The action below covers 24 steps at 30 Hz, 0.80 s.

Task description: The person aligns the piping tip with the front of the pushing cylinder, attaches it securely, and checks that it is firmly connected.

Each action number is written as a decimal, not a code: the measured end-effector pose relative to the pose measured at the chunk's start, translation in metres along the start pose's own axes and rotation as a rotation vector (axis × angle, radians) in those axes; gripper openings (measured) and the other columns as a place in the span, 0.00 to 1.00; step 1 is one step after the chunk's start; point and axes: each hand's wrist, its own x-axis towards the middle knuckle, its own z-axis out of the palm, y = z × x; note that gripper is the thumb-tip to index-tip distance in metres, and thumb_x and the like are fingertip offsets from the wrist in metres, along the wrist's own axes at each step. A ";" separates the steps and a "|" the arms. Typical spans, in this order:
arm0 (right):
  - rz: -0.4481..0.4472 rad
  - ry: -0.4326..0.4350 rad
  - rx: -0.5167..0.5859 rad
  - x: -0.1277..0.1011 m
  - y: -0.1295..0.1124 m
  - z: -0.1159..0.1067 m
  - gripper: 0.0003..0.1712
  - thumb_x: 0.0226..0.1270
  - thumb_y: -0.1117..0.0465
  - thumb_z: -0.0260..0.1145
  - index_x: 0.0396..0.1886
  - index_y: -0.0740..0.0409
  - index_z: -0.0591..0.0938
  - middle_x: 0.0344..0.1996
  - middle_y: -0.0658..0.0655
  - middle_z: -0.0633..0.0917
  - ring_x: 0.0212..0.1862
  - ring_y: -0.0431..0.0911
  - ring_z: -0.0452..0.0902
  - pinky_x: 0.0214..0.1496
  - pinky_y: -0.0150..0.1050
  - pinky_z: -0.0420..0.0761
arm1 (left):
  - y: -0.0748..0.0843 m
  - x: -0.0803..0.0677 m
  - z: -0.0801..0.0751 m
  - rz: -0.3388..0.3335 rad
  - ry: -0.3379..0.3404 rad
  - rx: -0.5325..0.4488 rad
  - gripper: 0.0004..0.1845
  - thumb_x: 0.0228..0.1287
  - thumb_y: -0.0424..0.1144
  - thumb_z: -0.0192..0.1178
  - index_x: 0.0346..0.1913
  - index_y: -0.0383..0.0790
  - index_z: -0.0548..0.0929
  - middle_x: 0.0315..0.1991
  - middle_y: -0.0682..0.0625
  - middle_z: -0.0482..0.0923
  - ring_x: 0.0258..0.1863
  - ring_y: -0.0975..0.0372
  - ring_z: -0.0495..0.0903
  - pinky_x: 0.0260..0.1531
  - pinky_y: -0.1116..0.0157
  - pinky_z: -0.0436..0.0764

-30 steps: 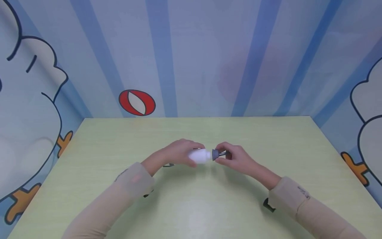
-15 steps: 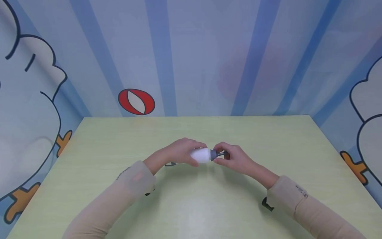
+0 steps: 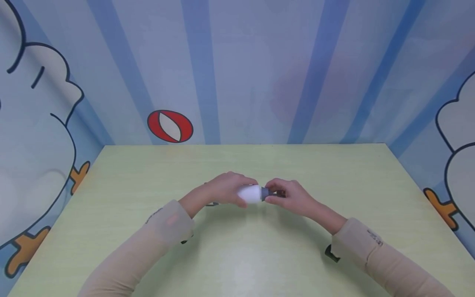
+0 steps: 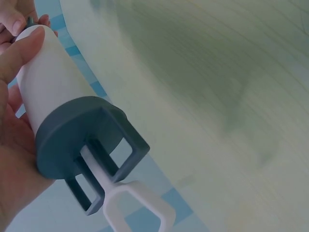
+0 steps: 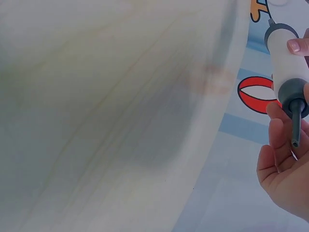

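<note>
A white cylinder (image 3: 249, 194) with dark grey end caps lies sideways a little above the pale green table (image 3: 334, 173), held between both hands. My left hand (image 3: 226, 189) grips its white body (image 4: 48, 77). In the left wrist view the near grey cap (image 4: 72, 140) carries a grey frame and a white looped plunger handle (image 4: 140, 205). My right hand (image 3: 287, 194) pinches the other grey cap (image 5: 291, 91) and its thin grey nozzle (image 5: 295, 125), which points into the palm (image 5: 285, 169).
The table's far edge meets a blue striped cartoon backdrop with a red and white ball (image 3: 170, 126). Backdrop walls also close off the left and right sides. Both forearms wear beige sleeves (image 3: 163, 227).
My right hand has slid slightly left along the nozzle, which shows less now. The cylinder and my left hand have barely moved.
</note>
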 end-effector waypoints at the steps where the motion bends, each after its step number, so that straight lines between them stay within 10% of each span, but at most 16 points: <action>1: 0.002 -0.004 0.005 0.000 0.000 0.000 0.16 0.58 0.57 0.63 0.45 0.59 0.77 0.37 0.56 0.84 0.31 0.42 0.76 0.30 0.31 0.75 | 0.001 0.000 0.000 0.000 0.000 0.005 0.28 0.47 0.43 0.67 0.55 0.51 0.73 0.48 0.54 0.77 0.43 0.61 0.73 0.47 0.60 0.73; 24: 0.023 0.011 0.037 0.005 -0.001 0.003 0.15 0.54 0.61 0.66 0.42 0.60 0.77 0.33 0.55 0.80 0.33 0.43 0.71 0.36 0.36 0.74 | 0.001 -0.001 -0.001 0.015 0.011 0.081 0.28 0.48 0.44 0.67 0.55 0.52 0.73 0.46 0.54 0.78 0.41 0.62 0.73 0.44 0.60 0.73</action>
